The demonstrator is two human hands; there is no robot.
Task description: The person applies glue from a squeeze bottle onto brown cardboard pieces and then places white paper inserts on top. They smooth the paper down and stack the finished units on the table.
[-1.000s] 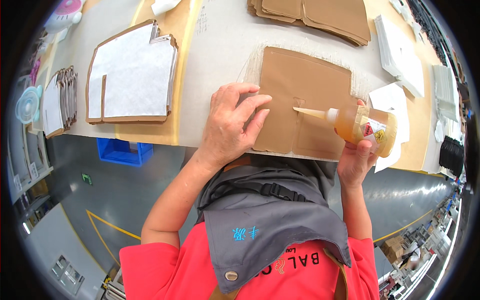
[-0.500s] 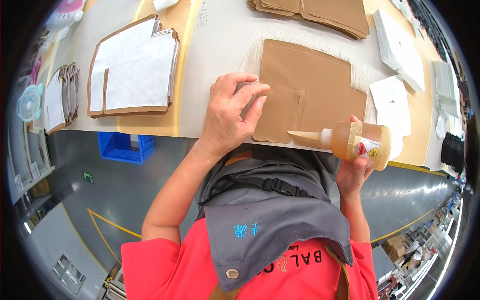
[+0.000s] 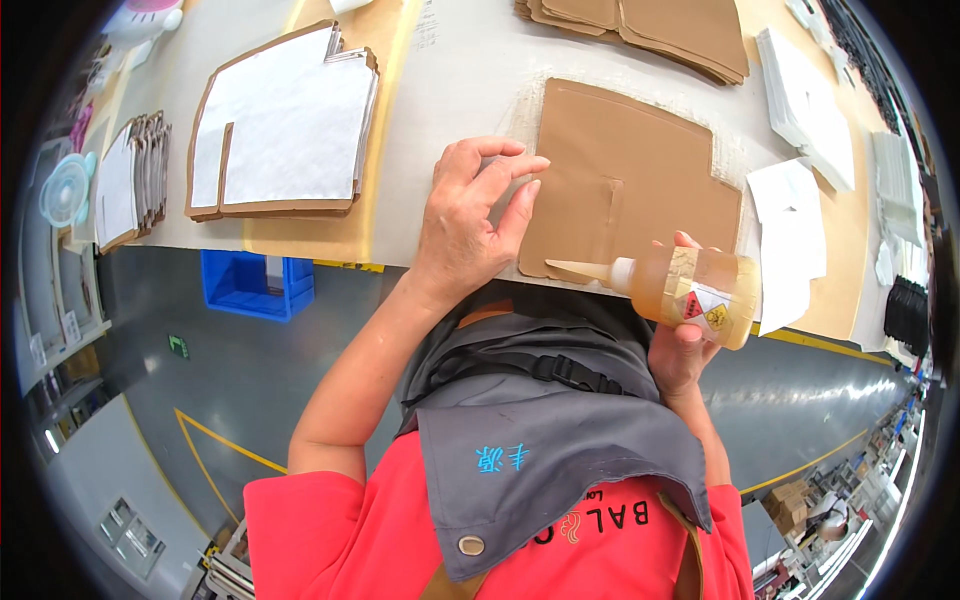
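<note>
A flat brown leather-like panel with a step cut from its far right corner lies in front of me at the table's near edge. A short slit-like line marks its middle. My right hand grips a squeeze bottle of amber liquid, tilted on its side. Its long tapered nozzle points left, with the tip at the panel's near left corner; whether it touches cannot be told. Beside the panel's left edge is my left hand, fingers apart and holding nothing, fingertips close to the edge.
Left on the table lies a stack of white-faced, brown-edged panels, with a smaller stack beyond. Brown panels are piled at the far side. White sheets lie to the right. A blue crate stands below the table edge.
My right hand has moved left with the bottle, carrying the nozzle tip along the panel's near edge to its left corner. My left hand keeps nearly the same pose; the view has shifted slightly.
</note>
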